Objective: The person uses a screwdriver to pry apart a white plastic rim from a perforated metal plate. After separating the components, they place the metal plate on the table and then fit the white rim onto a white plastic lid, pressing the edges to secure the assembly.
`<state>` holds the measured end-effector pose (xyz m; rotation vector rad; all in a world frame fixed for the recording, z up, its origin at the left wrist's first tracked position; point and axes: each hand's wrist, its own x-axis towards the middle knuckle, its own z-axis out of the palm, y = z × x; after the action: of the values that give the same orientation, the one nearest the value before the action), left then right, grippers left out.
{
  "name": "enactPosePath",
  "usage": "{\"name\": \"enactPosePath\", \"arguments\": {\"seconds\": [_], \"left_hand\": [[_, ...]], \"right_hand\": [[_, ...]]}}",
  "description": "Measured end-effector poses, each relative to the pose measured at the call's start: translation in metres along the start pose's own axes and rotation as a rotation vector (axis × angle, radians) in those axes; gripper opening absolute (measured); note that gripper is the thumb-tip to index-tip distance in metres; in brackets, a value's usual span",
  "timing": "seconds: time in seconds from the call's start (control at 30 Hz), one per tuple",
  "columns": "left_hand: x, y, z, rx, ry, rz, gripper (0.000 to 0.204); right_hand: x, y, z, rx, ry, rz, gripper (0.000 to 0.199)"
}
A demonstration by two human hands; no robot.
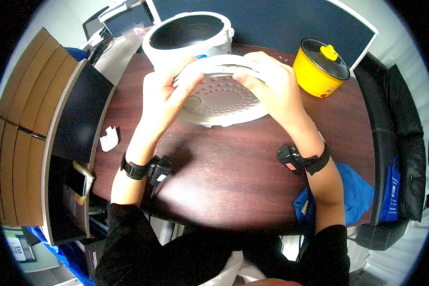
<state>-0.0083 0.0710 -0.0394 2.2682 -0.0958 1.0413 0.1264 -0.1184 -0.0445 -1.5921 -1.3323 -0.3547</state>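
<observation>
Both hands hold a round white rice cooker lid [219, 97] above the dark wooden table, tilted so that its perforated inner side faces me. My left hand [169, 88] grips the lid's upper left edge, thumb on the near side. On the upper right edge, my right hand [276, 81] has its thumb over the rim too; the other fingers of both hands are partly hidden behind it. Just behind the lid stands the white rice cooker body [150, 51], its top uncovered and its inside dark. A small blue spot shows at the lid's far rim, too small to name.
To the right back stands a yellow pot [314, 76] with a glass lid and yellow knob. A blue cloth [352, 190] lies at the table's right front. A small white plastic piece [109, 139] rests near the left edge, beside a shelf unit [64, 119]. A dark partition [271, 28] borders the back.
</observation>
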Motion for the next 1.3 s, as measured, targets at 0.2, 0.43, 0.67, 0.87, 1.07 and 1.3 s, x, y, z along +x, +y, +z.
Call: {"name": "enactPosePath", "arguments": {"seconds": [0.2, 0.43, 0.67, 0.87, 1.07, 1.3], "left_hand": [[-0.002, 0.002, 0.002, 0.006, 0.039, -0.041, 0.031], [-0.004, 0.002, 0.004, -0.036, 0.078, -0.032, 0.031], [-0.005, 0.002, 0.005, -0.032, 0.102, -0.028, 0.032], [-0.005, 0.007, 0.005, 0.015, 0.110, -0.042, 0.032], [-0.006, 0.011, 0.004, 0.021, 0.100, -0.098, 0.033], [-0.006, 0.008, 0.005, 0.008, 0.125, -0.045, 0.032]], "right_hand": [[-0.001, 0.000, 0.001, 0.026, 0.007, -0.009, 0.030], [-0.001, 0.000, 0.000, 0.029, 0.006, -0.039, 0.031], [-0.001, 0.002, 0.000, 0.000, 0.000, -0.056, 0.033], [0.001, 0.005, 0.004, 0.027, 0.067, -0.096, 0.032], [0.000, 0.007, 0.008, 0.037, 0.112, -0.127, 0.033], [0.001, 0.005, 0.008, 0.035, 0.123, -0.151, 0.031]]}}
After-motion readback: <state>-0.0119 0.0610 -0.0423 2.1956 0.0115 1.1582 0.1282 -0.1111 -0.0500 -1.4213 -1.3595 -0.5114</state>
